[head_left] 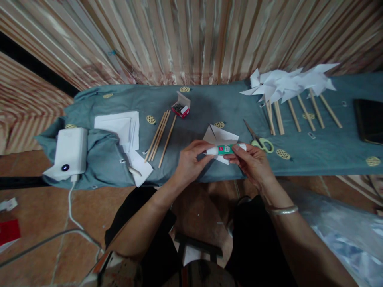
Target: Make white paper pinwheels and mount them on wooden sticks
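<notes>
hands [190,160], curled nearly closed, pinch a green-and-white tube [225,149] above folded paper [223,136].

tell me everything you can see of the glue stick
The glue stick is a slim tube, plastic by its look, with a green middle bearing a small red mark and white ends. It lies roughly level across the view, the left hand pinching its left end and the right hand gripping towards its right, over the paper.

Power bank [72,149] by the left edge of the table [199,115], black device [369,121] rightmost, curtain [209,40] along the far edge.
</notes>
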A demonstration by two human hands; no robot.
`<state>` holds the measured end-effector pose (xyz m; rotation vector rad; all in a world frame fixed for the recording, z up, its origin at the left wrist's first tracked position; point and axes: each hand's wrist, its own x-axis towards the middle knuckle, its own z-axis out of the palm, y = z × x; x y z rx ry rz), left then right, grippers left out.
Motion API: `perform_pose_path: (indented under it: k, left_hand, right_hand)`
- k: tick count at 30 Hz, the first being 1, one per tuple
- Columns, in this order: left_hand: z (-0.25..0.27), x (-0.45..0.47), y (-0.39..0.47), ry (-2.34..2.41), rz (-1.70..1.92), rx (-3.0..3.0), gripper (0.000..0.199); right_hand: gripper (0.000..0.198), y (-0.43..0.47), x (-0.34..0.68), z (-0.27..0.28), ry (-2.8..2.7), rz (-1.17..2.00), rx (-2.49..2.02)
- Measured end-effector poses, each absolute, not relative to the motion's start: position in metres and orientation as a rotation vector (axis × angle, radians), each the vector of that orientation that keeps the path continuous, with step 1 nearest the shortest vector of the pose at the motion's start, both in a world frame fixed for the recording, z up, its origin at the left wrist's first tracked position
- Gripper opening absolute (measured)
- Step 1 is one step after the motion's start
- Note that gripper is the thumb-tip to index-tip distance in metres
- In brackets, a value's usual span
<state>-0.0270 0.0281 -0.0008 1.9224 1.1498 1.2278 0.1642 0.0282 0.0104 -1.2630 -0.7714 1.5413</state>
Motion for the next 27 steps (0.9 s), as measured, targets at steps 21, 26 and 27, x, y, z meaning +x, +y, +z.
perform_pose_path:
  k: [21,26,27]
  left_hand:
    - [0.006,-0.088,0.046,1.848,0.840,2.262,0.033]
    - [0.007,-0.051,0.027,1.405,0.772,2.579,0.030]
    - [0.004,-0.043,0.025,1.309,0.733,2.615,0.026]
  right_hand:
    - [0.022,0.003,0.196,0.005,-1.970,0.429,-1.434]
    - [0.029,0.002,0.189,0.001,-2.128,0.361,-1.322]
    - [0.031,0.002,0.189,0.000,-2.142,0.374,-1.319]
